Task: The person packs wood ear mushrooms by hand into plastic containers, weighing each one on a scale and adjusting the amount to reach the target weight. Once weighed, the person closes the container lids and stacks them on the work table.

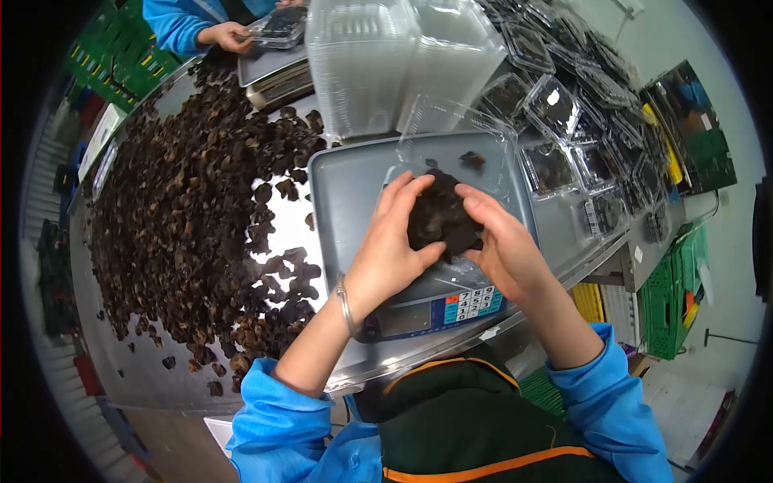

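A clump of dark brown mushroom-like pieces is held between both hands over a clear plastic container with its lid raised. The container rests on the grey tray of a weighing scale with a keypad. My left hand curls round the clump's left side, and my right hand presses its right side. One loose dark piece lies in the container beyond the fingers. How far the clump touches the container is hidden by the hands.
Many dark pieces are spread over the metal table at the left. Tall stacks of clear containers stand behind the scale. Filled, closed containers are piled at the right. A co-worker's hand holds a container at the top left.
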Tool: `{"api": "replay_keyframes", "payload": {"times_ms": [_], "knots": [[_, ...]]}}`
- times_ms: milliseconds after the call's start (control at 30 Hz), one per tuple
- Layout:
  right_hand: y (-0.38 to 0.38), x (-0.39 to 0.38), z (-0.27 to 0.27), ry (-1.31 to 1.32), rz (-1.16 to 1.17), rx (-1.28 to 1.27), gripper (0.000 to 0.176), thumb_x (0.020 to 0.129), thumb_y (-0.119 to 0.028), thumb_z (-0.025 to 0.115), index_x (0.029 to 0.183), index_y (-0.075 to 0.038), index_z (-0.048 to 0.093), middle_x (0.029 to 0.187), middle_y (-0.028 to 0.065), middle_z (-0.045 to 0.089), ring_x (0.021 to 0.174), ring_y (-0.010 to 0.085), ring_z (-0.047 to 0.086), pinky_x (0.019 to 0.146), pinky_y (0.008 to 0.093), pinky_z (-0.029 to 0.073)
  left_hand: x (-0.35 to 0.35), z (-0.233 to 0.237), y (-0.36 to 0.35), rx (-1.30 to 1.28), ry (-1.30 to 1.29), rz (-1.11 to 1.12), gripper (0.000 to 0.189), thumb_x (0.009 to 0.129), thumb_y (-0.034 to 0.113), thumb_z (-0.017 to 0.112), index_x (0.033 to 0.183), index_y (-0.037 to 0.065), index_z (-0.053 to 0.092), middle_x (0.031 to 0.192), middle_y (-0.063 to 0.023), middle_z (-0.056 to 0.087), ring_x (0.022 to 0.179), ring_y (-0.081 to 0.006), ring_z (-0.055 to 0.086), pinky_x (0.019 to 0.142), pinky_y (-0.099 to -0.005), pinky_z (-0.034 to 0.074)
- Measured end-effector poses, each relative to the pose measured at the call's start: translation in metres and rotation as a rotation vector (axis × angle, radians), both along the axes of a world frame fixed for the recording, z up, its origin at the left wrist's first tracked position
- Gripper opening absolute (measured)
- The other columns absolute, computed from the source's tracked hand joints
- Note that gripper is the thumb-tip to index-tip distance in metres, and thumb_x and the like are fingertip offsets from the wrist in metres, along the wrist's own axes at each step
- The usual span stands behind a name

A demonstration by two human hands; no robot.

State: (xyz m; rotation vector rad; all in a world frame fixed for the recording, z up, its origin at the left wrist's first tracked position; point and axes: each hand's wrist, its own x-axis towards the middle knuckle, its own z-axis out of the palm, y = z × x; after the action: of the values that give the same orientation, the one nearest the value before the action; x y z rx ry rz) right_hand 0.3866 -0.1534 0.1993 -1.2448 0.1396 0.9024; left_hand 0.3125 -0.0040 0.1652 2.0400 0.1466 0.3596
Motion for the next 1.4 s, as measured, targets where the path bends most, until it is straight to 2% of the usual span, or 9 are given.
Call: {"api": "replay_keyframes", "payload": {"times_ms": [267, 300, 467, 667, 867, 1000, 1167, 1267, 1400], "knots": [[-0.071, 0.013, -0.039, -1.012, 0.231, -0.733, 0.057, 0.079, -0.013, 0.062, 0.131, -0.005, 0.038, 0.127, 0.0154, 0.041, 0.106, 0.0232, 0.047, 0.086, 0.0317, 0.039, -0.018, 0.013, 0.013, 0.48, 0.131, 0.259, 0.038, 0.081, 0.01, 0.061, 0.118, 0.005, 0.052, 0.119, -0.0125, 0.053, 0.095, -0.0262, 0.059, 0.074, -0.0317, 0.05], [-0.069, 0.006, -0.052, -1.049, 0.259, -0.676, 0.057, 0.078, -0.007, 0.059, 0.131, -0.003, 0.037, 0.121, 0.0149, 0.043, 0.085, 0.0192, 0.05, 0.077, 0.0282, 0.042, -0.024, -0.004, 0.013, 0.284, 0.237, 0.243, 0.037, 0.08, 0.007, 0.061, 0.116, 0.004, 0.053, 0.112, -0.0141, 0.054, 0.091, -0.0277, 0.058, 0.077, -0.0334, 0.049], [-0.044, 0.003, -0.049, -0.653, 0.278, -0.391, 0.057, 0.079, -0.001, 0.055, 0.133, -0.004, 0.036, 0.113, 0.0118, 0.046, 0.073, 0.0112, 0.046, 0.062, 0.0222, 0.042, -0.087, -0.015, -0.002, -0.302, 0.407, 0.424, 0.032, 0.083, -0.001, 0.058, 0.115, 0.0, 0.052, 0.104, -0.0083, 0.055, 0.084, -0.0107, 0.055, 0.071, -0.0243, 0.048], [-0.037, 0.031, -0.047, -0.908, 0.294, -0.334, 0.028, 0.081, -0.002, 0.058, 0.108, -0.005, 0.06, 0.095, 0.0054, 0.053, 0.07, 0.0065, 0.046, 0.061, 0.0192, 0.041, -0.188, -0.05, 0.017, -0.069, 0.303, 0.876, 0.03, 0.085, 0.005, 0.056, 0.114, 0.002, 0.054, 0.119, -0.012, 0.05, 0.097, -0.0195, 0.055, 0.082, -0.0318, 0.047], [0.019, 0.026, -0.036, -1.413, 0.487, -0.234, 0.013, 0.081, -0.014, 0.06, 0.092, -0.007, 0.065, 0.088, 0.0063, 0.061, 0.082, 0.0233, 0.054, 0.076, 0.0329, 0.042, -0.227, -0.126, -0.014, 0.671, 0.667, 0.669, 0.054, 0.076, 0.018, 0.066, 0.128, 0.016, 0.048, 0.128, -0.0174, 0.042, 0.112, -0.0375, 0.039, 0.094, -0.0448, 0.033], [0.042, 0.067, -0.042, -1.571, 0.263, -0.416, 0.018, 0.08, -0.016, 0.059, 0.096, -0.009, 0.064, 0.1, 0.0079, 0.061, 0.094, 0.0255, 0.052, 0.086, 0.0367, 0.037, -0.257, -0.145, 0.001, 0.516, 0.585, 0.695, 0.021, 0.073, 0.001, 0.064, 0.093, 0.007, 0.064, 0.094, -0.0136, 0.053, 0.091, -0.032, 0.048, 0.082, -0.0396, 0.041], [0.082, 0.097, -0.069, -1.908, 0.586, -0.997, 0.021, 0.078, -0.015, 0.058, 0.098, -0.01, 0.064, 0.095, 0.0087, 0.06, 0.093, 0.0246, 0.053, 0.086, 0.0398, 0.034, -0.246, -0.127, 0.012, 0.473, 0.594, 0.764, 0.023, 0.076, 0.003, 0.063, 0.098, 0.007, 0.065, 0.097, -0.011, 0.059, 0.095, -0.029, 0.052, 0.084, -0.0362, 0.04], [0.079, 0.096, -0.061, -1.89, 0.448, -0.777, 0.021, 0.076, -0.014, 0.059, 0.097, -0.01, 0.064, 0.09, 0.0076, 0.06, 0.091, 0.024, 0.053, 0.084, 0.0407, 0.035, -0.255, -0.123, 0.019, 0.493, 0.593, 0.869, 0.021, 0.078, 0.004, 0.062, 0.099, 0.008, 0.065, 0.093, -0.0104, 0.06, 0.093, -0.0289, 0.053, 0.086, -0.036, 0.04], [0.033, 0.05, -0.02, -1.532, 0.632, -0.253, 0.018, 0.072, -0.012, 0.064, 0.09, -0.011, 0.064, 0.086, 0.0049, 0.059, 0.086, 0.0224, 0.053, 0.078, 0.0331, 0.037, -0.241, -0.091, 0.021, -0.34, 0.135, 1.189, 0.018, 0.089, 0.012, 0.058, 0.103, 0.001, 0.06, 0.097, -0.0041, 0.061, 0.085, -0.009, 0.055, 0.073, -0.0254, 0.047]]}}
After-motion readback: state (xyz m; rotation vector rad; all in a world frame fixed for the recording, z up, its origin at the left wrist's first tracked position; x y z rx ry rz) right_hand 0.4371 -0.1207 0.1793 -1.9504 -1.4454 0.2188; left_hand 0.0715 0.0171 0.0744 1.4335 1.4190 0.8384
